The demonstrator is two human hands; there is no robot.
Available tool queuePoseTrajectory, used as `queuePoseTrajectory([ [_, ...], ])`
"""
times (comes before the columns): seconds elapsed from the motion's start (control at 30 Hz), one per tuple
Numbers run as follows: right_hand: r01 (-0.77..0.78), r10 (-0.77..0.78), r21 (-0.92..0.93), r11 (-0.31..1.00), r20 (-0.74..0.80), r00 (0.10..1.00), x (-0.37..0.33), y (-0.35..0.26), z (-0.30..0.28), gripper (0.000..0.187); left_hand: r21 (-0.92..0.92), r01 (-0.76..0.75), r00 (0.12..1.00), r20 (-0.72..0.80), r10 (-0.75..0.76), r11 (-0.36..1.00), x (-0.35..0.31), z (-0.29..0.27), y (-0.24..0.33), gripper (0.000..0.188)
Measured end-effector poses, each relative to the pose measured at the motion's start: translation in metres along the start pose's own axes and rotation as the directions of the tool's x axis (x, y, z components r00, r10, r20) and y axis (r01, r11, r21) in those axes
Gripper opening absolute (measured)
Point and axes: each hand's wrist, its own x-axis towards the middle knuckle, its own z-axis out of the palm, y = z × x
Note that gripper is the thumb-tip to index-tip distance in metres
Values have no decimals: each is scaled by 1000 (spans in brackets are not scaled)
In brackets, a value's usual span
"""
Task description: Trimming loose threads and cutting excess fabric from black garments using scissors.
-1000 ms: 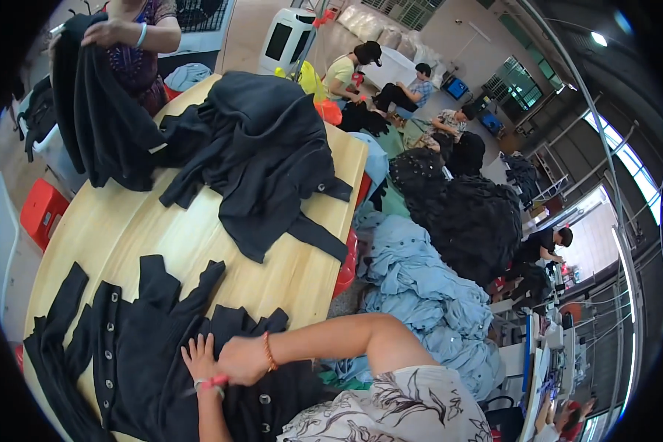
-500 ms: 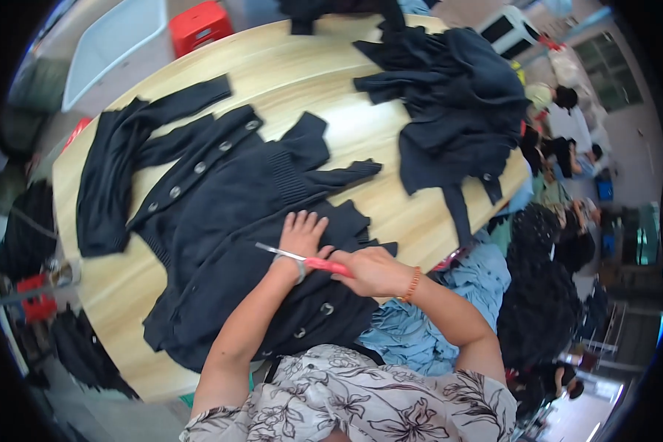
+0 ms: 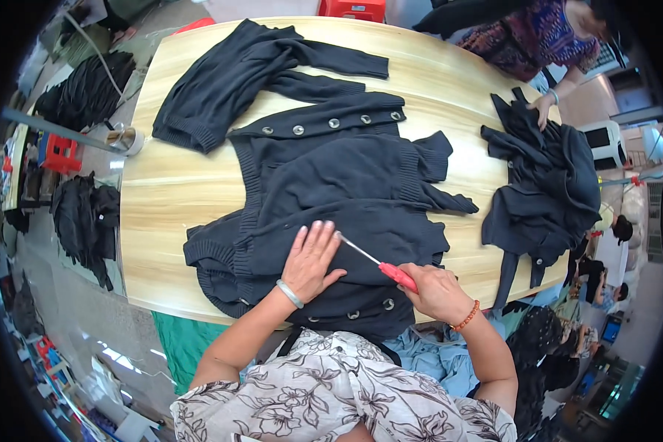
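A dark knit cardigan (image 3: 331, 177) with large round buttons lies spread on the light wooden table. My left hand (image 3: 311, 261) rests flat on it, fingers stretched out, a bracelet round the wrist. In my closed right hand (image 3: 440, 295) is a red-handled tool (image 3: 398, 276) with a thin metal shaft. The shaft points to the upper left and its tip is beside my left fingertips, over the knit; whether it touches the fabric I cannot tell.
Another dark knit garment (image 3: 228, 81) lies at the table's (image 3: 162, 184) far left. At the right, a co-worker's hand (image 3: 544, 109) touches a heap of dark garments (image 3: 545, 184). Light-blue cloth (image 3: 442, 353) bunches below the near edge. A red stool (image 3: 352, 9) stands beyond the table.
My view has swung to the right and a co-worker has come into sight at the far right. My right hand and the tool have moved right of my left hand, off the wrist area.
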Motion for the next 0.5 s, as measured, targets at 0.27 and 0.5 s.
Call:
queuePoseTrajectory([
  [0.27,172,-157,-178,969,93,983,45,-62,-4,25,153,264,953,-195,-233,952,-54,-31,-46,69],
  [0.5,380,-359,-110,919,169,918,81,-116,25,26,-393,384,797,-315,-515,835,-105,-34,-107,24],
])
